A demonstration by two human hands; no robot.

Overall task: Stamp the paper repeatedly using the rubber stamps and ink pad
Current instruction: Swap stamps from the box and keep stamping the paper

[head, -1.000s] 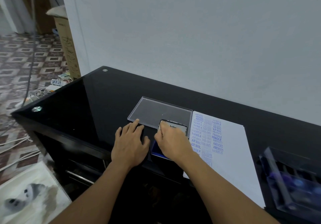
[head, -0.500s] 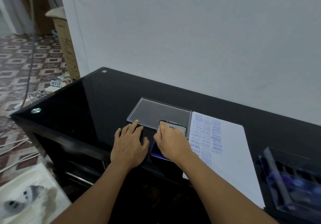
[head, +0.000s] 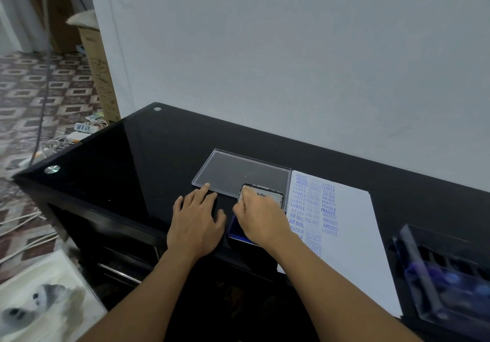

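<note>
Directly below the head camera, both bare hands work at the near edge of a black glass table [head: 148, 156]. The left hand [head: 197, 222] lies flat on the glass, fingers straight and slightly spread, holding nothing; its index fingertip reaches the near edge of a clear acrylic lid [head: 238, 173] lying flat on the table.

Just beside it, the right hand [head: 261, 217] hovers low over the open ink pad [head: 236, 229] with its fingers curled tight. Whatever they may pinch is hidden under the hand, so I cannot tell whether a stamp is in it. Blue ink surface shows at the left of the knuckles, and the pad's hinged cover [head: 271, 195] stands tilted behind the fingers (part of a printed brand name is visible).

Touching the pad's right side is the paper [head: 358, 235] — a white sheet whose left part carries columns of blue imprints reading SAMPLE, AMENDED, AIR MAIL, FAX OUT and FRAGILE. Farther right sits a clear plastic box [head: 445, 275] with blurred blue items inside.

Left of the table, cables [head: 66, 140] lie on patterned tiles.
</note>
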